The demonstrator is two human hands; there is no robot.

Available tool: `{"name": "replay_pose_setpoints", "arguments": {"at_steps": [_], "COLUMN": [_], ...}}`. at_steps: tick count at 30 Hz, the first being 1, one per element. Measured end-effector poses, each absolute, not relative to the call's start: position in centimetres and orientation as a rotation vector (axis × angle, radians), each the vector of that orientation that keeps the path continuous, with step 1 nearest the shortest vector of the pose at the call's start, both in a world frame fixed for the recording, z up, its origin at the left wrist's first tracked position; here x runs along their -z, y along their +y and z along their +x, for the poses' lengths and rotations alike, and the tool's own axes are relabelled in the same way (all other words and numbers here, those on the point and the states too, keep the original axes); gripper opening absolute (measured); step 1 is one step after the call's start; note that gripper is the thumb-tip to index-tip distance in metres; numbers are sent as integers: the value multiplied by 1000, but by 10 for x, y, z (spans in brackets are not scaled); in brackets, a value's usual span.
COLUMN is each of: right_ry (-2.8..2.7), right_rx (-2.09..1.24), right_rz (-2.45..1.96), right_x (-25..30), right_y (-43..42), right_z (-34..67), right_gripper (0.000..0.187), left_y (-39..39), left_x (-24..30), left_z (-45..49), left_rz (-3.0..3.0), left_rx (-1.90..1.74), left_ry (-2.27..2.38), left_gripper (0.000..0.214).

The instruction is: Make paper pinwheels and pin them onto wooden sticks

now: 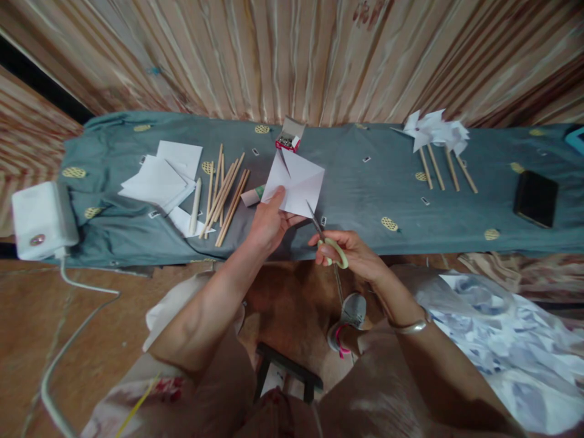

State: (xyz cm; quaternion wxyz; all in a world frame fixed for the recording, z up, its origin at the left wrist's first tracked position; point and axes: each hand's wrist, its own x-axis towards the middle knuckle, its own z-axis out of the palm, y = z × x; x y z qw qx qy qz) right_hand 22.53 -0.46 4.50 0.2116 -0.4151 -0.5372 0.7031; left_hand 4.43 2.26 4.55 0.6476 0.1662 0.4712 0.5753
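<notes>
My left hand (272,222) grips a square sheet of white paper (298,176) by its near left side, thumb on top and fingers beneath. Crease lines run across the sheet, and a dark slit shows near its far left corner. In my right hand (349,249) is a pair of scissors (335,252) with pale green handles. Their blades reach over the near right edge of the paper. Just beyond the sheet stands an open small red box (287,143) with shiny metal bits inside. A rolled-up piece (250,197) lies left of the paper, partly hidden.
To the left lie several wooden sticks (233,188), a white tube-like stick (196,207) and a stack of white paper (157,182). Several paper pinwheels (438,134) and a black phone-like object (536,198) are at the right. A white corded box (43,219) stands far left.
</notes>
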Motion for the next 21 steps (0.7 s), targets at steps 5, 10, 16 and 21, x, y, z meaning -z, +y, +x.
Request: {"name": "replay_pose_setpoints", "arguments": {"at_steps": [5, 10, 16, 21], "right_ry": [-1431, -1371, -1351, -1341], "right_rx": [-1970, -1985, -1987, -1985], "right_rz": [-1176, -1208, -1239, -1261], "right_x": [-44, -41, -41, -41], "right_y": [-4, -5, -5, -4], "right_z": [223, 223, 223, 222], "right_gripper": [51, 53, 52, 52], "left_y": [23, 23, 22, 22], "left_x": [-44, -45, -46, -44], "left_z": [45, 45, 44, 43], "left_rz": [366, 361, 364, 370], "left_rx": [-1317, -1329, -1325, -1335], "left_ry": [1080, 1077, 1061, 1026], "left_gripper": [25, 24, 22, 19]}}
